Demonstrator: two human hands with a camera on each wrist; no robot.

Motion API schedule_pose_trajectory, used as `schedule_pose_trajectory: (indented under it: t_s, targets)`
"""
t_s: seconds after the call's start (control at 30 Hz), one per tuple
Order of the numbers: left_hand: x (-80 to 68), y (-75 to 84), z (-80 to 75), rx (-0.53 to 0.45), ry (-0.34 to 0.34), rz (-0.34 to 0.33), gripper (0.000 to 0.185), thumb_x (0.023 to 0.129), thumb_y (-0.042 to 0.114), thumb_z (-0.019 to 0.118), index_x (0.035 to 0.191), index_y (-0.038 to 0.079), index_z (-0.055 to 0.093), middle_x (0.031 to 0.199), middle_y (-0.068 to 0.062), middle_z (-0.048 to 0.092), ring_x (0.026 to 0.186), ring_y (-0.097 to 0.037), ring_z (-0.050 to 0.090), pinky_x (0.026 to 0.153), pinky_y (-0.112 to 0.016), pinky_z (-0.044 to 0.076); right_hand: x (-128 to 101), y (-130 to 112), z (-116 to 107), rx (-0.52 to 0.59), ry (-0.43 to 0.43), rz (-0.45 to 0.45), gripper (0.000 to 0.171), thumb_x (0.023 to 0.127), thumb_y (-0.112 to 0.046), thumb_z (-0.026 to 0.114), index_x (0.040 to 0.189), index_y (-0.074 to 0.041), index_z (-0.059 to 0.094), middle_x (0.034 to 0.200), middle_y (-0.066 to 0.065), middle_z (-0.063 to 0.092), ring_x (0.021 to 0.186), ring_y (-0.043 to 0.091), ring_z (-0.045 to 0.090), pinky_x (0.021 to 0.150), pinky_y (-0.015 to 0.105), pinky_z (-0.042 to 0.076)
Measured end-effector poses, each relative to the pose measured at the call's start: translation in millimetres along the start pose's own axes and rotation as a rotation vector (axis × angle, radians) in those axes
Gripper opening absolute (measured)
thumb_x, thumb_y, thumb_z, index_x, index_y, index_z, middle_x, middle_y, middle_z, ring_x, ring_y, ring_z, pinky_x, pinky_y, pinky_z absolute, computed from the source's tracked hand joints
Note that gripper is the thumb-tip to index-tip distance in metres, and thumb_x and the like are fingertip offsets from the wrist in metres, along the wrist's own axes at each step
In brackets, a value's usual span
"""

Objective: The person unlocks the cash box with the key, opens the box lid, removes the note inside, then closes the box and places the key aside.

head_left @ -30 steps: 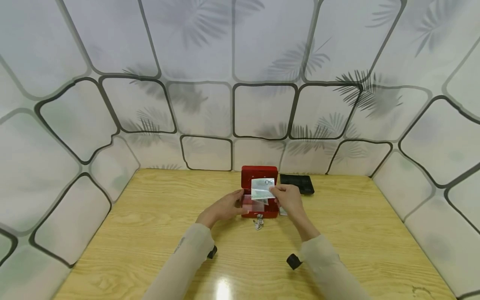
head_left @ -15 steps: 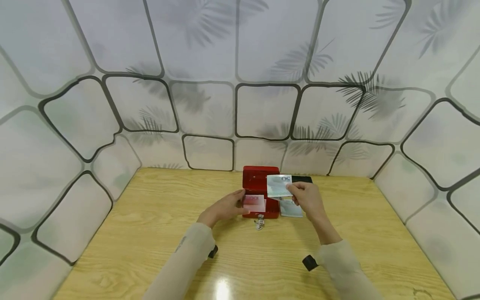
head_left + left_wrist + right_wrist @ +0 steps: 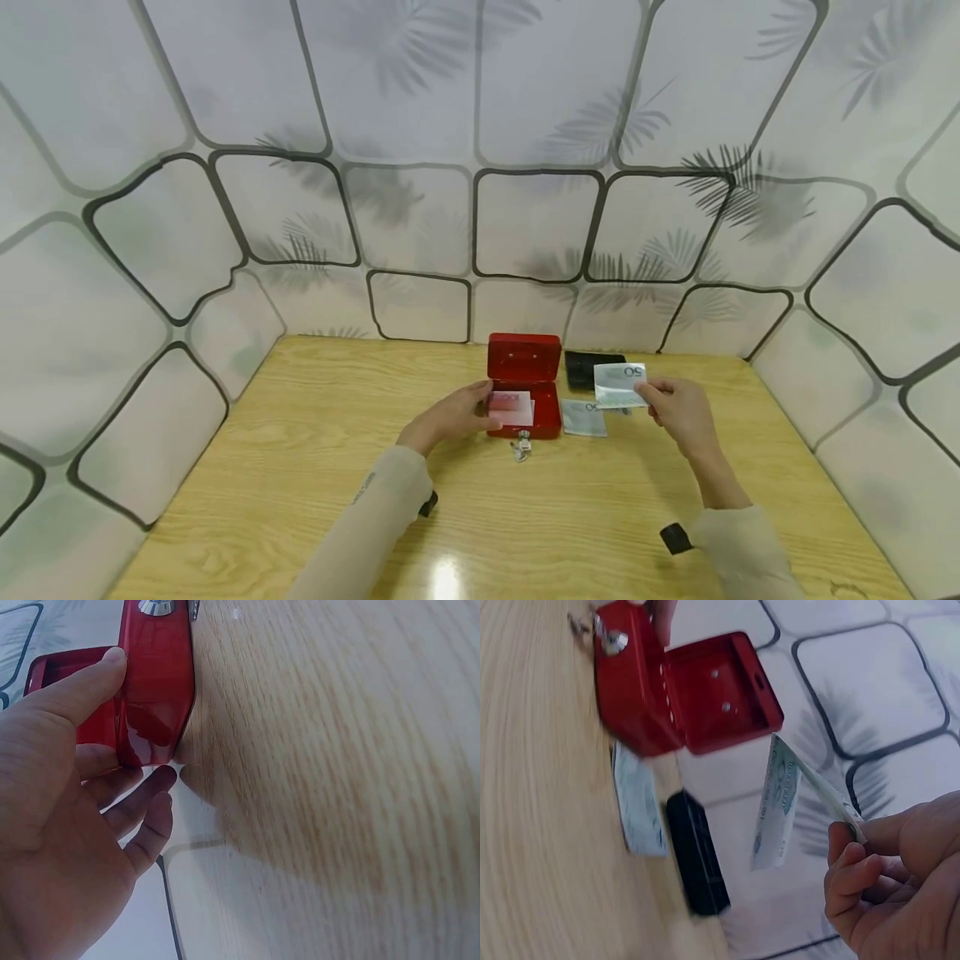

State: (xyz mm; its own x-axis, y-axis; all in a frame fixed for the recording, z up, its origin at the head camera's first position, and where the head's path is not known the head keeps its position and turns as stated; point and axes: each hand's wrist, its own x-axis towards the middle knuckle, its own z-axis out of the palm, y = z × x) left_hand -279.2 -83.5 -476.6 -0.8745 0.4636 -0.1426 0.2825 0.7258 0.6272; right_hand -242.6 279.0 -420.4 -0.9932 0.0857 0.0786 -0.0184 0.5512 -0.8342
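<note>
A red cash box stands on the table with its lid raised. Pinkish banknotes marked 100 lie inside it. My left hand holds the box's left end, thumb at the front corner and fingertips toward the back; the left wrist view shows the thumb on the red metal. To the right of the box, my right hand pinches a folded greenish banknote marked 50 by its right edge, raised above the table. More 50 notes lie on the table right beside the box.
A black wallet lies behind the loose notes, partly covered by the raised one. Keys hang at the lock on the box's front. A patterned wall rises behind the wooden table.
My right hand has carried the 50 note from over the box out to the right, uncovering the pinkish notes and the loose 50 notes. My left hand has stayed at the box.
</note>
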Motion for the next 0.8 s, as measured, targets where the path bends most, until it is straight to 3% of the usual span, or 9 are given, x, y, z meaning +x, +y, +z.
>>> schedule_pose_trajectory:
  t_s: [0.23, 0.4, 0.8]
  targets:
    - [-1.7, 2.4, -0.4, 0.003, 0.003, -0.005, 0.082, 0.101, 0.040, 0.068, 0.163, 0.006, 0.027, 0.169, -0.010, 0.024, 0.155, -0.029, 0.023, 0.125, -0.044, 0.022, -1, 32, -23, -0.080, -0.013, 0.034, 0.032, 0.103, -0.020, 0.066, 0.100, 0.011, 0.071, 0.062, -0.001, 0.057, 0.056, 0.009, 0.050, 0.047, 0.024, 0.040]
    - [-1.6, 2.6, -1.2, -0.002, 0.004, -0.011, 0.082, 0.101, 0.040, 0.068, 0.163, 0.006, 0.027, 0.169, -0.010, 0.024, 0.155, -0.029, 0.023, 0.125, -0.045, 0.022, -1, 48, -30, -0.095, -0.029, 0.047, 0.031, 0.102, -0.019, 0.067, 0.093, 0.010, 0.071, 0.060, -0.001, 0.057, 0.054, 0.009, 0.048, 0.045, 0.024, 0.036]
    - [-1.4, 3.7, -1.0, 0.015, -0.001, 0.002, 0.082, 0.101, 0.038, 0.069, 0.163, 0.004, 0.027, 0.169, -0.012, 0.026, 0.154, -0.030, 0.025, 0.124, -0.045, 0.024, 7, 70, -16, -0.082, -0.089, 0.116, 0.029, 0.101, -0.017, 0.066, 0.097, 0.011, 0.072, 0.061, 0.000, 0.058, 0.056, 0.011, 0.049, 0.050, 0.026, 0.040]
